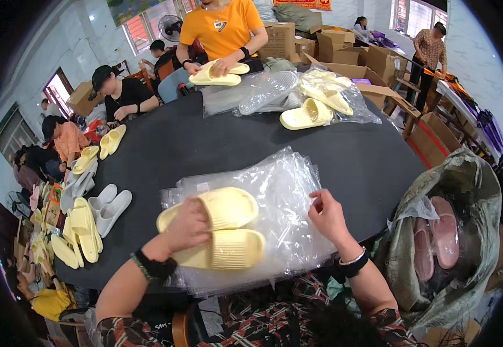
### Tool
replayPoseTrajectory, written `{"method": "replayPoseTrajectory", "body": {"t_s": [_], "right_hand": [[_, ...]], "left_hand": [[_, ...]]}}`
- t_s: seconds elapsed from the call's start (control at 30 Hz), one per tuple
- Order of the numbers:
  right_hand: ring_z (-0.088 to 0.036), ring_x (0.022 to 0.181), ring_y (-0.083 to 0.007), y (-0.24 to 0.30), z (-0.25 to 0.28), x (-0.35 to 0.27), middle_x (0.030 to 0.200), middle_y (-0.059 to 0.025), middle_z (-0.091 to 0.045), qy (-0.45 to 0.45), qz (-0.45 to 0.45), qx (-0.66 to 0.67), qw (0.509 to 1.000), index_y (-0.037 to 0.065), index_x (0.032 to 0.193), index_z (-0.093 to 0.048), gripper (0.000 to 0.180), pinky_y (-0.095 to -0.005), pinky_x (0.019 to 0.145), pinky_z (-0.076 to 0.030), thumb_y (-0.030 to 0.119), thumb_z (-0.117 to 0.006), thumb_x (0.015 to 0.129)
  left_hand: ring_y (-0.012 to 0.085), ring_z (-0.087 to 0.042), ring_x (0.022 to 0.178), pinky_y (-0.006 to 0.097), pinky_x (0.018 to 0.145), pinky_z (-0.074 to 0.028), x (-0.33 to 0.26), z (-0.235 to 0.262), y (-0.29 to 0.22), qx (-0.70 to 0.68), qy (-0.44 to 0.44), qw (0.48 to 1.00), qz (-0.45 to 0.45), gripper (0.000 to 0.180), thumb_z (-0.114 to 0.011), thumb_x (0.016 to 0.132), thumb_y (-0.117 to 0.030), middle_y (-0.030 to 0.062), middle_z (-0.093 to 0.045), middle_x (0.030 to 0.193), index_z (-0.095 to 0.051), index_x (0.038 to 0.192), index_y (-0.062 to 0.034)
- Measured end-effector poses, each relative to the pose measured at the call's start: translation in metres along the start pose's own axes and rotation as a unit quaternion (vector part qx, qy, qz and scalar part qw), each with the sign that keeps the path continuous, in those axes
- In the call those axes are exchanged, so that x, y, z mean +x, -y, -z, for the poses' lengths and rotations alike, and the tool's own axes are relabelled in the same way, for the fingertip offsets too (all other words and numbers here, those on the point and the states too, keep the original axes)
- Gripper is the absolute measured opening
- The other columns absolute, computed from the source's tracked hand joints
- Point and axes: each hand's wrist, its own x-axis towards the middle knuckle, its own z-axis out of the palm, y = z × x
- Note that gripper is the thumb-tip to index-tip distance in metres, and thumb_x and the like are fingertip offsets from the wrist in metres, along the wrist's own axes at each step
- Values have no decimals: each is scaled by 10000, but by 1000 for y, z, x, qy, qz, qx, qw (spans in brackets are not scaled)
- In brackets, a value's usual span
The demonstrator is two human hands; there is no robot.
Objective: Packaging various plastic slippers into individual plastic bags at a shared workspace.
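In front of me a stack of clear plastic bags (289,191) lies on the black table. My left hand (186,228) is closed round a pair of pale yellow slippers (231,208), holding them side by side over the stack with their ribbed straps to the right. The fingers hide part of the footbeds. At the right edge of the stack, my right hand (329,218) has thumb and forefinger pinched on the rim of the top clear bag; the exact contact is hard to see.
Left on the table (159,136) are more yellow slippers (82,231) and grey slippers (112,211). Across it, a person in orange (222,29) handles a yellow pair beside bagged slippers (321,95). A woven sack (399,272) with bagged pink slippers (445,234) stands at right.
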Motion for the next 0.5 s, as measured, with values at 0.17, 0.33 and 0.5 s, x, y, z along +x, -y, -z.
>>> {"method": "replayPoseTrajectory", "body": {"t_s": [0.17, 0.33, 0.5], "right_hand": [[-667, 711, -258, -12, -2, 5, 765, -142, -647, -14, -4, 15, 1000, -1, 1124, -561, 308, -364, 683, -535, 38, -656, 833], [-669, 910, -348, 0, -9, -5, 1030, -233, -636, -2, 68, -95, 993, -35, 1233, -495, 446, -402, 801, -540, 64, -689, 844], [-465, 1288, -442, 67, 13, -41, 1412, -271, -424, -49, 241, -183, 952, -39, 1395, -410, 685, -496, 1019, -443, 185, -752, 845]], "left_hand": [[300, -550, 1194, 560, 1147, -250, -71, 41, 24, 82, 78, 990, 88, 174, -697, 728, -252, 58, -687, 988, -698, 724, -78], [313, -544, 1161, 549, 1121, -267, -126, 71, 31, 124, 36, 962, 241, 180, -715, 687, -250, 73, -679, 999, -728, 754, -83], [352, -589, 809, 541, 988, -390, -165, 146, 37, 206, -33, 893, 399, 193, -742, 696, -181, 134, -624, 690, -640, 635, -28]]}}
